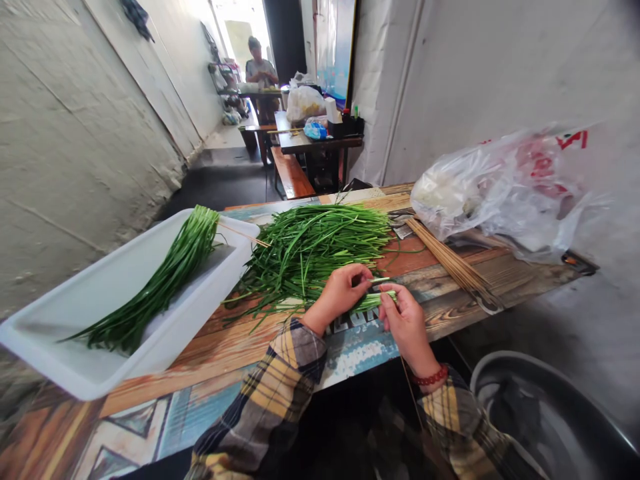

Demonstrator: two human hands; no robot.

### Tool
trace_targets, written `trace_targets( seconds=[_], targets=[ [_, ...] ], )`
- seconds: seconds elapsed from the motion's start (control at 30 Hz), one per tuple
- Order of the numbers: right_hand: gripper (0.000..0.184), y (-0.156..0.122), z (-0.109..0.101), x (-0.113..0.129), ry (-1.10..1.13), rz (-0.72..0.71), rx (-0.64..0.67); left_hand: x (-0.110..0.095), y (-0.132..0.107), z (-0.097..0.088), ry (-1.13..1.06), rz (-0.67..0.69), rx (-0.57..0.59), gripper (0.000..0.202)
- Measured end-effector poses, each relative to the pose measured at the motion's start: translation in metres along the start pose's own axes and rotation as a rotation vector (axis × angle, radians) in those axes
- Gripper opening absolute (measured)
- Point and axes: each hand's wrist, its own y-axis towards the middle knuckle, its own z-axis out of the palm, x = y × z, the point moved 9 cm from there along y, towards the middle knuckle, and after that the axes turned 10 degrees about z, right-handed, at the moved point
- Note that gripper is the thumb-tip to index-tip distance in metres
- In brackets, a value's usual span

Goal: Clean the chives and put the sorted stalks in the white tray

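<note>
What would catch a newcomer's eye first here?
First comes the big heap of green stalks in the middle of the table. At its near edge, the left hand and right hand hold a few stalks. Then the white tray on the left, with a bundle of greens inside, and the plastic bag at the right, beside some thin sticks.

Table (435, 313), plank-patterned in brown, orange and pale blue, lettering partly covered; spans the lower and middle frame. White tray (115, 287) set at a slant, left of frame. Broad heap of green stalks (320, 240) at centre, just beside the tray; loose strands at its lower left. Bundle of thin sticks (445, 257) right of centre, lying diagonally. Clear plastic bag (505, 193) with red print, right, near the sticks. Farther table (320, 143), upper centre: whitish bag (305, 103), blue packet (315, 128), black holder (345, 127).
</note>
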Motion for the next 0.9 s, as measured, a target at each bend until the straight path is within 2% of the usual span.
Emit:
trace_targets(
  seconds=[0.17, 0.9],
  targets=[
    [0.032, 0.000, -0.001, 0.001, 0.011, 0.014, 0.000, -0.008, -0.001, -0.002, -0.024, 0.025, -0.013, 0.009],
    [0.033, 0.000, 0.000, 0.005, 0.020, 0.019, 0.002, -0.015, -0.001, -0.002, -0.049, 0.056, -0.008, 0.014]
  ],
)
